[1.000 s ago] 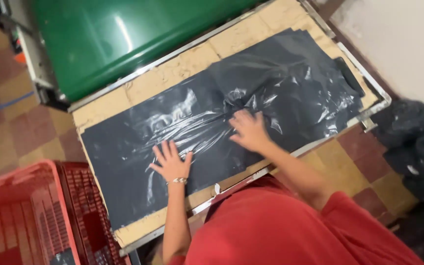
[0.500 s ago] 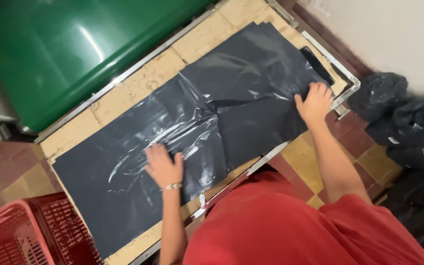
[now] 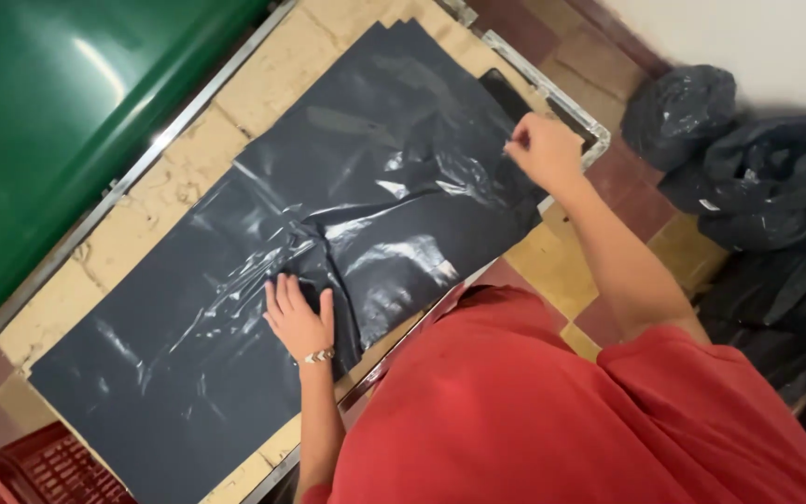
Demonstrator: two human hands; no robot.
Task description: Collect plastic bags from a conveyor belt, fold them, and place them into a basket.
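Observation:
A large black plastic bag (image 3: pixel 235 308) lies spread flat over a worn wooden table (image 3: pixel 277 75) with a metal rim. My left hand (image 3: pixel 298 317) presses flat on the bag near its middle, fingers spread, a bracelet on the wrist. My right hand (image 3: pixel 543 149) is at the bag's right end by the table's corner, fingers pinched on the bag's edge. The plastic is wrinkled and creased between my two hands. My red shirt fills the lower right of the view.
A big green bin (image 3: pixel 58 121) stands beyond the table at upper left. Filled black bags (image 3: pixel 748 168) sit on the tiled floor at right, against a white wall. A red plastic crate (image 3: pixel 39 471) shows at the bottom left corner.
My right hand slid from the bag's middle out to its right end and now pinches the edge. The left hand stayed flat on the bag. The view shifted right.

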